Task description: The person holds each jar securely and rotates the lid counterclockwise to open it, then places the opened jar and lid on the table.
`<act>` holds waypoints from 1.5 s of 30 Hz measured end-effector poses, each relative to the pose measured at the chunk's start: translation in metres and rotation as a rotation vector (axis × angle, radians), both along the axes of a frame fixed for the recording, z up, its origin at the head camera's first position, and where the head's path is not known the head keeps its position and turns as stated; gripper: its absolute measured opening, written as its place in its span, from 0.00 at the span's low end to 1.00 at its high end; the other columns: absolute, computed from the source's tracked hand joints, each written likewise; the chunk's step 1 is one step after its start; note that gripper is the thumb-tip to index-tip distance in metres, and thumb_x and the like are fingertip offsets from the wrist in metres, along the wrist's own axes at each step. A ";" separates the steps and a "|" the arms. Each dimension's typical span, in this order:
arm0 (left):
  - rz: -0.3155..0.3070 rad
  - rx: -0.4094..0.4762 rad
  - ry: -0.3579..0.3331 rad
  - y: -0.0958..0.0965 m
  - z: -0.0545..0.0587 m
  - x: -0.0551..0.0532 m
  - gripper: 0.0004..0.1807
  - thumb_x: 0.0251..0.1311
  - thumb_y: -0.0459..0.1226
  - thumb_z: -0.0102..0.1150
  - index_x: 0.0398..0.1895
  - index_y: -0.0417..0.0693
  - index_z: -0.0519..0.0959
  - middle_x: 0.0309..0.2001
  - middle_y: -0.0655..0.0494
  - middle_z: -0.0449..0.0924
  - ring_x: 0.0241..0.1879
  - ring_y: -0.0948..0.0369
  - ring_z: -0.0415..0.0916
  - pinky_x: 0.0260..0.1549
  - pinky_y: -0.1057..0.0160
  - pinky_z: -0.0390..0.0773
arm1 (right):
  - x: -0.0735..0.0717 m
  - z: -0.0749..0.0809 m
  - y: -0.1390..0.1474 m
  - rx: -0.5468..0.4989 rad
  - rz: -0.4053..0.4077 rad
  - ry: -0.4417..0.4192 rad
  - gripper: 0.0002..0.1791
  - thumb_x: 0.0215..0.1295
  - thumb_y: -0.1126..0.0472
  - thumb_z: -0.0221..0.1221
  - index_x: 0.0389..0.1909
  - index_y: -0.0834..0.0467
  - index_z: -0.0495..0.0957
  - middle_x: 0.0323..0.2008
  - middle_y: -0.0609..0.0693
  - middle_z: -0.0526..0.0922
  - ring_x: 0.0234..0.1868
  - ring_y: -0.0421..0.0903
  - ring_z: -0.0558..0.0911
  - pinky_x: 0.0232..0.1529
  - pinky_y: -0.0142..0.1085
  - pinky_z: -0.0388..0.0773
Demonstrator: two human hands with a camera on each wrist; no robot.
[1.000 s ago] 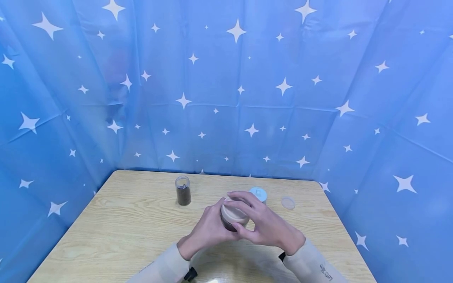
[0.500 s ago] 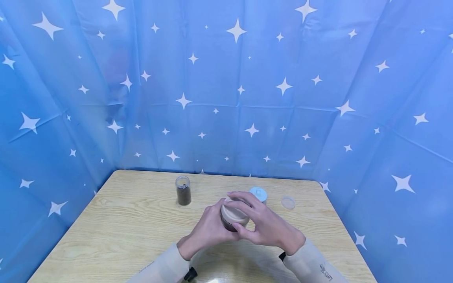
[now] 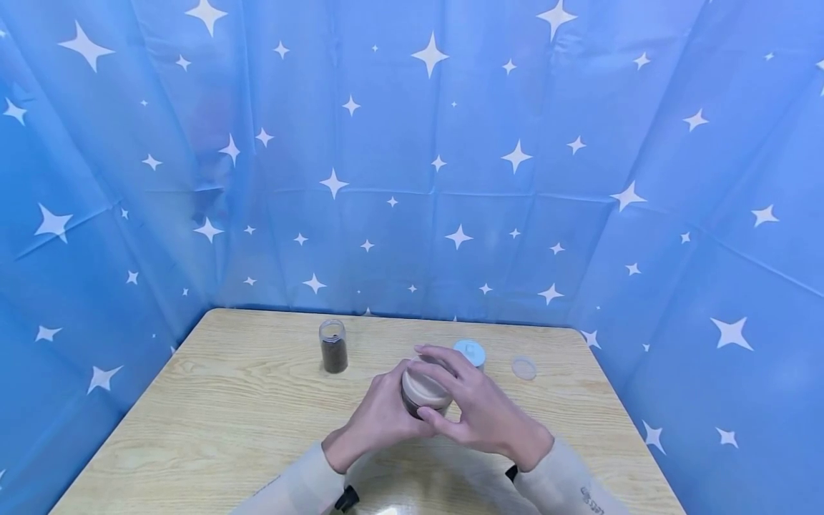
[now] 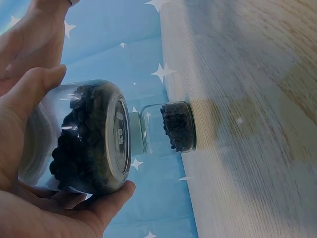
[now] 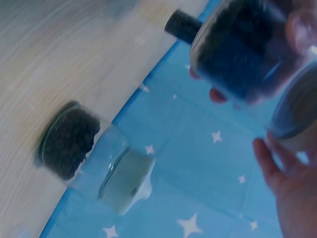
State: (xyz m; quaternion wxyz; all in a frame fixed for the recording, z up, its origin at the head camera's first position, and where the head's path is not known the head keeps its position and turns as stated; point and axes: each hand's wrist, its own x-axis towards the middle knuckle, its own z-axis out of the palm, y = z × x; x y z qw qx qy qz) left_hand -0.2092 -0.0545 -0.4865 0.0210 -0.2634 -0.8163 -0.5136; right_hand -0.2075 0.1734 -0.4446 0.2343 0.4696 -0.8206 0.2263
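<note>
My left hand (image 3: 380,411) grips a round glass jar (image 4: 81,144) partly filled with dark, bean-like pieces. The thumb and fingers lie around its side, and it is held off the table. Over the jar's mouth, my right hand (image 3: 479,408) holds a beige lid (image 3: 426,392) by its edge, fingers on the far side and thumb on the near side. In the right wrist view the lid (image 5: 302,111) sits at an angle to the jar's mouth, part of its inner side showing. The hands hide much of the jar in the head view.
An uncapped glass jar (image 3: 334,355) with dark contents stands at the back left of the wooden table (image 3: 225,400). Behind my right hand is a jar with a pale blue lid (image 3: 470,352). A clear round disc (image 3: 524,368) lies farther right. A starry blue curtain (image 3: 386,143) surrounds the table.
My right hand has shifted slightly, its thumb moving a little up and left along the lid's near edge. The left hand and the standing jars look unmoved.
</note>
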 end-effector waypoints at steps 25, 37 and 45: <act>0.045 -0.071 0.059 -0.001 0.001 -0.002 0.46 0.52 0.42 0.93 0.73 0.44 0.78 0.57 0.50 0.93 0.53 0.55 0.93 0.51 0.62 0.92 | 0.027 -0.003 -0.035 -0.103 -0.341 0.025 0.30 0.81 0.44 0.73 0.78 0.47 0.83 0.71 0.63 0.85 0.71 0.62 0.85 0.60 0.60 0.92; 0.043 -0.068 0.069 -0.001 0.001 -0.001 0.43 0.52 0.40 0.92 0.71 0.46 0.79 0.56 0.51 0.93 0.54 0.55 0.93 0.52 0.61 0.92 | 0.026 -0.003 -0.032 -0.120 -0.309 0.024 0.31 0.79 0.46 0.75 0.78 0.47 0.83 0.72 0.60 0.85 0.72 0.61 0.84 0.61 0.58 0.92; 0.042 -0.061 0.066 -0.001 0.001 0.001 0.46 0.50 0.41 0.93 0.73 0.49 0.79 0.55 0.54 0.93 0.51 0.59 0.92 0.50 0.63 0.91 | 0.025 0.001 -0.024 -0.111 -0.221 -0.044 0.31 0.78 0.50 0.75 0.79 0.48 0.83 0.74 0.56 0.83 0.74 0.58 0.83 0.62 0.55 0.93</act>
